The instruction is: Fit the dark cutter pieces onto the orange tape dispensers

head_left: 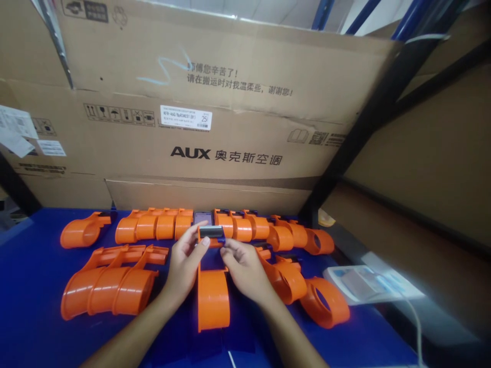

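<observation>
An orange tape dispenser (214, 299) hangs between both hands in the middle, its wide ring toward me and its head, with a black roller (210, 232), pointing away. My left hand (187, 258) grips the head from the left, thumb beside the roller. On the right side of the head, my right hand (243, 263) has its fingers closed at a small dark blue part (221, 238); its fingertips are partly hidden.
Orange dispensers (109, 289) stand in rows at left, with more along the back (164, 226) and at right (325, 301) on the blue table (34, 291). A phone (202, 218) lies behind my hands. Cardboard (230, 128) walls the back; a white box (372, 283) sits right.
</observation>
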### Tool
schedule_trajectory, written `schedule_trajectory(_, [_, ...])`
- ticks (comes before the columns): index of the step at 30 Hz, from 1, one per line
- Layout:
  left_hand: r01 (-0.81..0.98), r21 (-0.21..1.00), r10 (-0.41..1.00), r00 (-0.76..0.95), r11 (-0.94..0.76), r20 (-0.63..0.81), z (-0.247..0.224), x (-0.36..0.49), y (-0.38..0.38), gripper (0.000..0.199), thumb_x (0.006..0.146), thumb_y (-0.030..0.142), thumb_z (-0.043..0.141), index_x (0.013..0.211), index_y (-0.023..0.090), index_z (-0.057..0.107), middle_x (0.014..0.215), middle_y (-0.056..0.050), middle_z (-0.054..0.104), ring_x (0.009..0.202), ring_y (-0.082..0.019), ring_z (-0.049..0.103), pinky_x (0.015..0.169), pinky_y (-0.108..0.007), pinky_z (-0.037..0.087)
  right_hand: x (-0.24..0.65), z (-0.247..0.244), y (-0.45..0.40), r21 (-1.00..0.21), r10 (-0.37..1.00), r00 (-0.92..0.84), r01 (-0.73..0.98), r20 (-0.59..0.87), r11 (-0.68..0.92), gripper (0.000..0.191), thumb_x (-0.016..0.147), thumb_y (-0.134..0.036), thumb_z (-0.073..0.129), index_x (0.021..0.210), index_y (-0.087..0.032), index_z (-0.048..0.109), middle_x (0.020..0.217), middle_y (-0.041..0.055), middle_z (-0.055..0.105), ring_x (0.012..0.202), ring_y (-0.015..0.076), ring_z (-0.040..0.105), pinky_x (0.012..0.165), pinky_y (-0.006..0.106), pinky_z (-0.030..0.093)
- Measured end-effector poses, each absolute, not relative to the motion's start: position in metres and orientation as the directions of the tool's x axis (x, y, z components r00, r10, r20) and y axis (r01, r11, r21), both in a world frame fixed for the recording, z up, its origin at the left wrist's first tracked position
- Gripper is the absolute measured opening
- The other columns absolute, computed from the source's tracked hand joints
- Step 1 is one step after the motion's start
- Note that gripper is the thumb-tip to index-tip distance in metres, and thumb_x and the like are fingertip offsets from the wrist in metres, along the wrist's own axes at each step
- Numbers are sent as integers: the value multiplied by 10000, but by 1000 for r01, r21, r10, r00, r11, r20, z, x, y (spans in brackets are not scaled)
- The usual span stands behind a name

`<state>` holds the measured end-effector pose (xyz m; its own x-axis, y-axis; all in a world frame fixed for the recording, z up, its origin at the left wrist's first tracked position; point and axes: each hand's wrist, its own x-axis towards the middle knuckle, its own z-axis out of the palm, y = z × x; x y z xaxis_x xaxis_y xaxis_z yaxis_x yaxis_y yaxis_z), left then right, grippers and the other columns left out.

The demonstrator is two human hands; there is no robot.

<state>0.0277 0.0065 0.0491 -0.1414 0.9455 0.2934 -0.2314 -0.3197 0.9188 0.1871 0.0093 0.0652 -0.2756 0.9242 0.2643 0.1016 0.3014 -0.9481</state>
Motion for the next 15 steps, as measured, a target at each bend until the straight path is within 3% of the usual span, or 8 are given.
schedule_trajectory(5, [-224,923,947,-147,-313,286,47,28,5,463,892,398,734,1302,190,685,1296,-109,740,1224,-295,668,1049,-375,496,187,62,12,-913,922,-223,192,317,360,195,884,-297,557,782,-171,665,644,-27,543,614,134,483,581,221,421])
schedule_trajectory(11, [-189,922,939,-136,-337,315,51,25,4,467,898,405,724,1308,184,700,1276,-100,753,1213,-305,674,1015,-370,516,186,61,12,-884,905,-202,218,374,414,218,892,-281,523,804,-174,692,674,-9,594,645,151,524,613,235,451])
schedule_trajectory(15, [-259,914,949,-135,-312,286,52,24,5,422,886,391,742,1257,191,731,1277,-88,751,1250,-312,646,1057,-379,491,185,59,13,-890,905,-204,198,372,410,215,892,-294,527,832,-180,699,683,-8,606,620,146,523,595,235,449])
